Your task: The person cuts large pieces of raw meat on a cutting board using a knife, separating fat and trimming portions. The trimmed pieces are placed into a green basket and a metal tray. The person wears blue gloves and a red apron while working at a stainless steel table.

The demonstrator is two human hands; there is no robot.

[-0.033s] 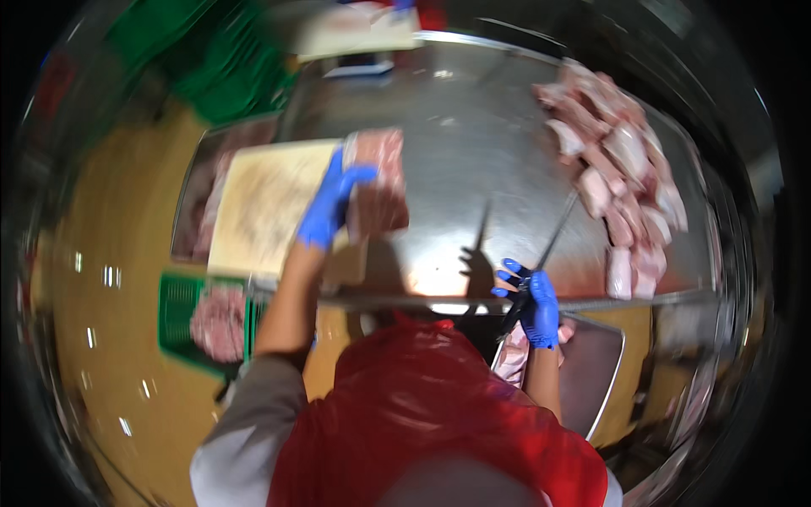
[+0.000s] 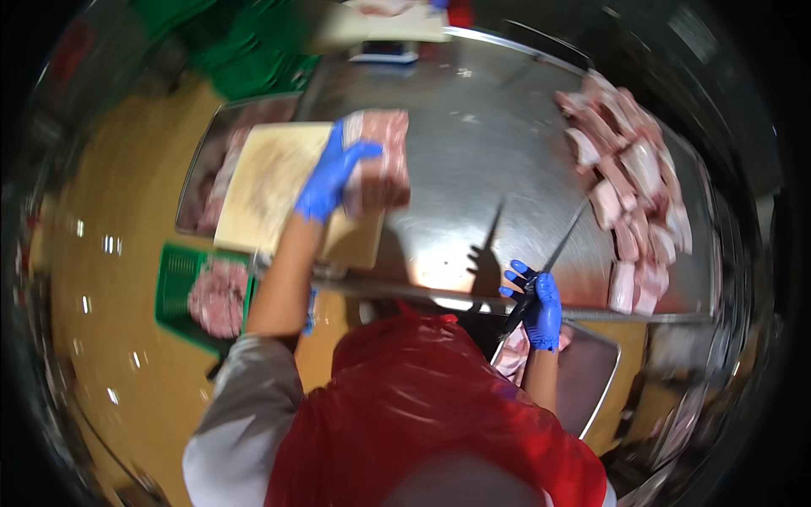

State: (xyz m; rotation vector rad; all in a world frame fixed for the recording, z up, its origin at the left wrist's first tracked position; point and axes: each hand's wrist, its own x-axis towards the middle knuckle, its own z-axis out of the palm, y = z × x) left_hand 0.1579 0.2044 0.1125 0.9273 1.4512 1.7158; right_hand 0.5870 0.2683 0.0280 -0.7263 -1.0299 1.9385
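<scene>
My left hand [image 2: 328, 177], in a blue glove, grips the left side of a slab of pink, fat-streaked meat [image 2: 382, 165] at the right part of a cream cutting board [image 2: 266, 186]. My right hand [image 2: 541, 308], also gloved, is low near the table's front edge. It holds a long knife [image 2: 562, 245] loosely, some fingers spread, the blade angled up and right. Beside the blade lies a pile of pale meat pieces [image 2: 634, 169] on the right of the steel table [image 2: 456, 127].
A metal tray with meat [image 2: 187, 207] lies left of the board. A green crate [image 2: 173, 291] holds pink meat below it; another tray [image 2: 583, 389] sits below my right hand. Green crates [image 2: 236, 46], another board [image 2: 414, 25] and a small dark-topped device [image 2: 384, 51] are at the back.
The view has shifted slightly. My left hand and the slab appear a little higher in the picture; my right hand still holds the knife near the front edge.
</scene>
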